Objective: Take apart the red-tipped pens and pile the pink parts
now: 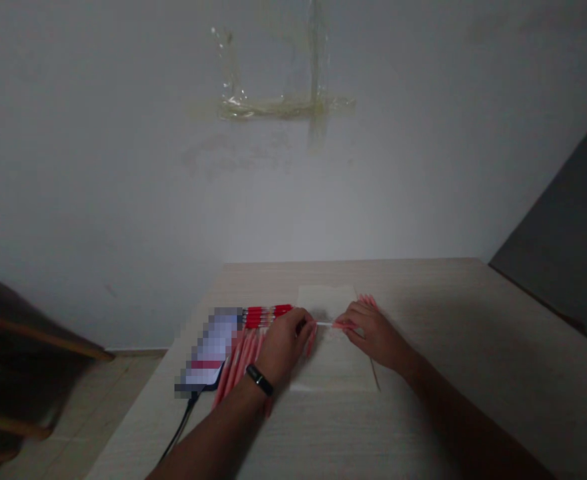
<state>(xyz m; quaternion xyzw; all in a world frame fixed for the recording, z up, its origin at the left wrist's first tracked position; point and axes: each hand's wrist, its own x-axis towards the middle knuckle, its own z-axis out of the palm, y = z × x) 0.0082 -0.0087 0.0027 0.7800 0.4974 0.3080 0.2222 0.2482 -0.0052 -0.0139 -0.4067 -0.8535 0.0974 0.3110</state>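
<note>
My left hand (284,345) and my right hand (373,333) meet over a pale wooden table (473,373), each pinching one end of a thin white refill (324,324) that spans the gap between them. My left hand wears a black wristband and lies over a heap of red pens (241,363). A row of red-capped pens (268,312) lies just beyond it. My right hand also covers several pink pen barrels (367,301). Under both hands lies a clear plastic sheet (331,367).
A phone (211,353) with a black cable (178,430) lies at the table's left edge. A white wall with old tape marks (283,103) rises behind. A dark wooden chair (18,360) stands at left, a dark panel (568,240) at right.
</note>
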